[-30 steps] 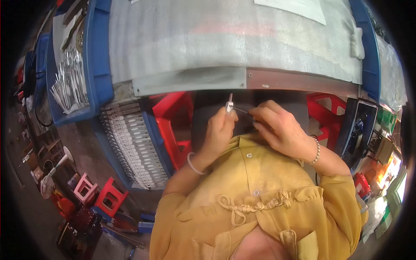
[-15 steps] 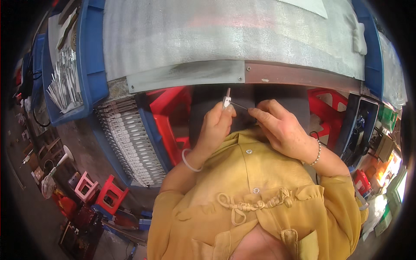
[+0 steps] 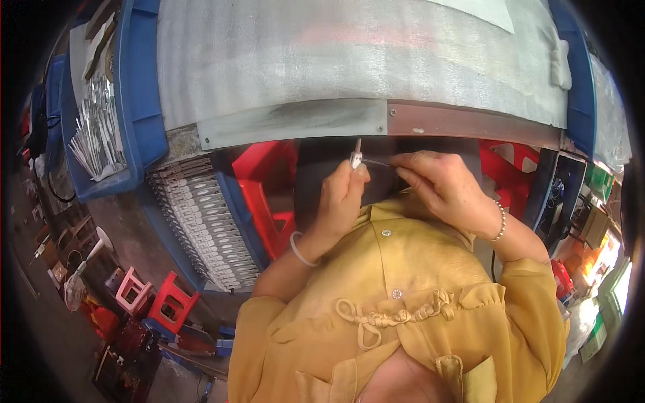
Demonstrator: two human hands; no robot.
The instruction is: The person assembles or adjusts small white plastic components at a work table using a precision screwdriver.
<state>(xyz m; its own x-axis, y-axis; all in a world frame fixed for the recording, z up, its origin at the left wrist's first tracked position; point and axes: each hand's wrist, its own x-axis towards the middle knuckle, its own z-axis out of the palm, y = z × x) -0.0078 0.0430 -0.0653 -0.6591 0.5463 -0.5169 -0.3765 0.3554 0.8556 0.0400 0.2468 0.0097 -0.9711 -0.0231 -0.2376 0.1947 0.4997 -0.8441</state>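
My left hand (image 3: 341, 199) is closed around a small white piece (image 3: 356, 159) with a narrow brownish tip pointing up; its lower part is hidden in the fingers. A thin dark rod (image 3: 377, 162) reaches sideways from that piece to my right hand (image 3: 451, 193), where thumb and forefinger pinch its end. Whether the rod enters the white piece or only touches it is too small to tell. Both hands are held over my lap, just below the workbench edge (image 3: 295, 119).
White foam sheeting (image 3: 322, 54) covers the bench. At left, a blue bin (image 3: 144, 101) holds thin silvery strips (image 3: 101, 127); below, a box holds rows of white slotted pieces (image 3: 205, 225). Red stools (image 3: 262, 181) stand under the bench, and another blue bin (image 3: 579, 87) is at right.
My left hand has shifted slightly right with the white piece. My right hand has moved a little right and turned, still pinching the rod.
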